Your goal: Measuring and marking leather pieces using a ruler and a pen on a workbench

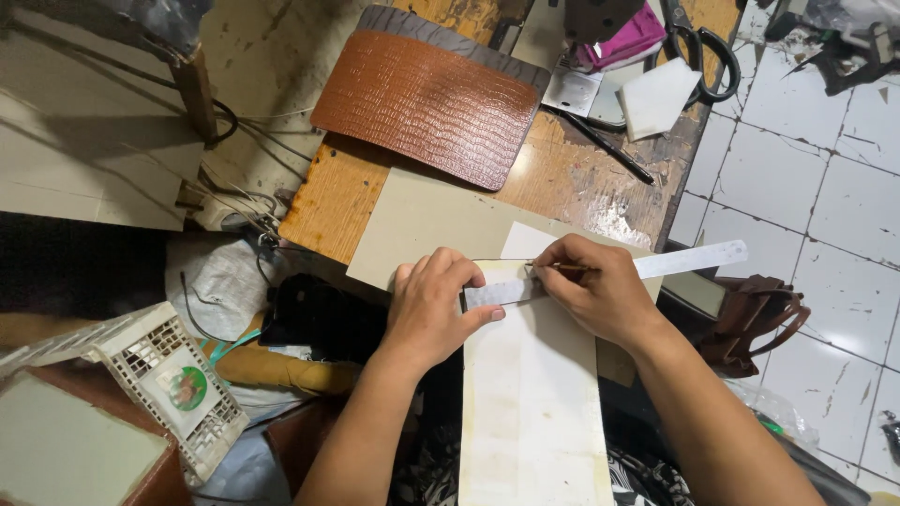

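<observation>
The left hand (433, 309) lies flat, fingers spread, pressing a pale steel ruler (689, 260) down across the top end of a long cream board (530, 394). The right hand (600, 292) is closed in a writing grip on a thin pencil-like tool (562, 268), its tip at the ruler's upper edge, just beside the left fingertips. The ruler's free end sticks out to the right, past the counter's edge and over the white tiled floor (797, 187).

As a judgement, a line is being marked along the ruler near the board's top end. No finished line can be made out, so the marking seems at its start, and the rest of the board carries no marks that show.

The board is narrow, stiff-looking and off-white, with yellowish stains and a dark rim at its rounded top corner. Its top end rests on a grey card sheet (412, 225) at the near edge of the worn wooden counter (572, 178), while its length runs back over the person's lap. Farther up the counter lie a brown scale-patterned leather piece (427, 103) and black-handled scissors (703, 56).
</observation>
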